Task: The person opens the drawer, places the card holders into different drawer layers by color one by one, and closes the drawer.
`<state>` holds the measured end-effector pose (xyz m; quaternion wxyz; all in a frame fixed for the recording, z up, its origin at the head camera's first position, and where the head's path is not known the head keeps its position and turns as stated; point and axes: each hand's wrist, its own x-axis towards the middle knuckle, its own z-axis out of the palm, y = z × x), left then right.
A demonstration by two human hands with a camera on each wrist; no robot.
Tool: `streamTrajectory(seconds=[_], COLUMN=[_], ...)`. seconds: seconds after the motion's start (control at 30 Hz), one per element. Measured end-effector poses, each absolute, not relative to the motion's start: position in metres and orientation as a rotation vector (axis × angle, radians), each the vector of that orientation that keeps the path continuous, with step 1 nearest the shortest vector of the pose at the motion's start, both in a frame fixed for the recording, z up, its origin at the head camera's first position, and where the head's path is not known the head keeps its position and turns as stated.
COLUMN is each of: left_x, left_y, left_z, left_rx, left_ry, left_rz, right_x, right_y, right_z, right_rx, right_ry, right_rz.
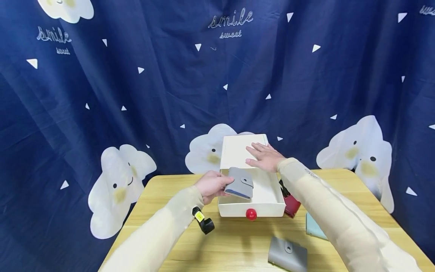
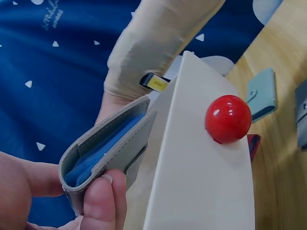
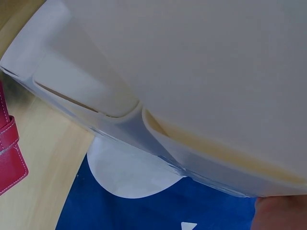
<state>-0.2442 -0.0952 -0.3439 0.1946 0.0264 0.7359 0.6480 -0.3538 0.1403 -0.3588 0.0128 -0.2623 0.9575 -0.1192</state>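
My left hand (image 1: pixel 212 185) pinches a grey card holder (image 1: pixel 240 181) between thumb and fingers, above the white box (image 1: pixel 225 210). Blue sleeves show inside the card holder (image 2: pixel 136 160) in the left wrist view, and a snap strap crosses its side. A red ball knob (image 1: pixel 251 214) sits on the front wall of the box. The box's lid (image 1: pixel 234 151) stands raised at the back. My right hand (image 1: pixel 266 156) has its fingers straight and spread, overlapping the lid's right part; in the right wrist view only a bit of that hand (image 3: pixel 280 213) shows at the lower edge.
Right of the box lies a red wallet (image 1: pixel 291 205), partly behind the right sleeve. A light blue card holder (image 1: pixel 314 226) is half covered by that sleeve. Another grey card holder (image 1: pixel 288 254) lies on the wooden table (image 1: pixel 190 245) near the front. A blue curtain (image 1: pixel 163 94) hangs behind.
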Motion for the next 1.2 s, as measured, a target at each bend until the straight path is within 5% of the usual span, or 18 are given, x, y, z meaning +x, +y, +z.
streamTrajectory(seconds=[1.2], left_x=[-0.27], left_y=[-0.047], left_z=[-0.344], left_rx=[-0.083], left_ry=[1.964], left_rz=[1.742], right_x=[-0.354], right_y=[0.139], right_z=[-0.362], right_rx=[-0.8], right_ry=[2.992], right_rz=[-0.345])
